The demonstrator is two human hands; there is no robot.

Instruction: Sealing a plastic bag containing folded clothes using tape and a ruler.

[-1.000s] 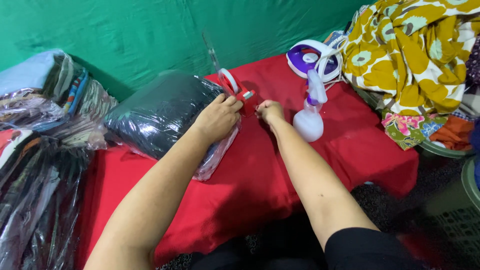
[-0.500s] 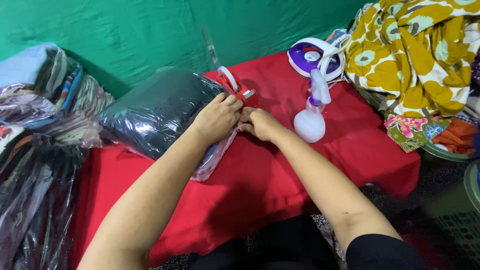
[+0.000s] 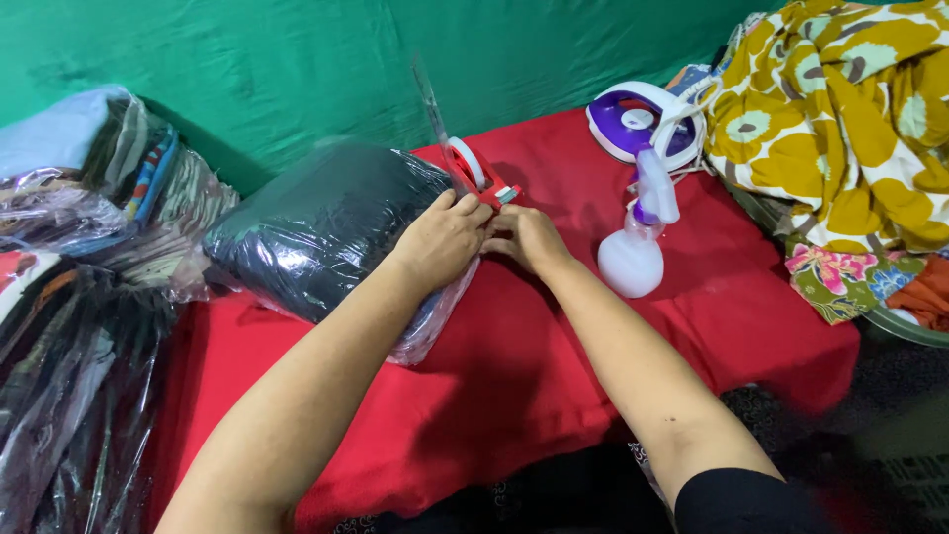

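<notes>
Background items around the red work surface

A red cloth [image 3: 514, 396] covers the table. A green cloth [image 3: 297, 59] hangs behind it as a backdrop. 1 purple-and-white iron [image 3: 638, 121] rests at the far right of the red cloth, with a white cord beside it. 1 spray bottle [image 3: 638, 247], white body with a translucent purple head, stands upright near the iron and closer to the viewer. A yellow floral fabric [image 3: 840, 109] is heaped at upper right, above a green floral cloth [image 3: 840, 282] and an orange cloth [image 3: 919, 297]. At left, a pile of bagged clothes [image 3: 89, 218] in clear plastic lies beside the table.
</notes>
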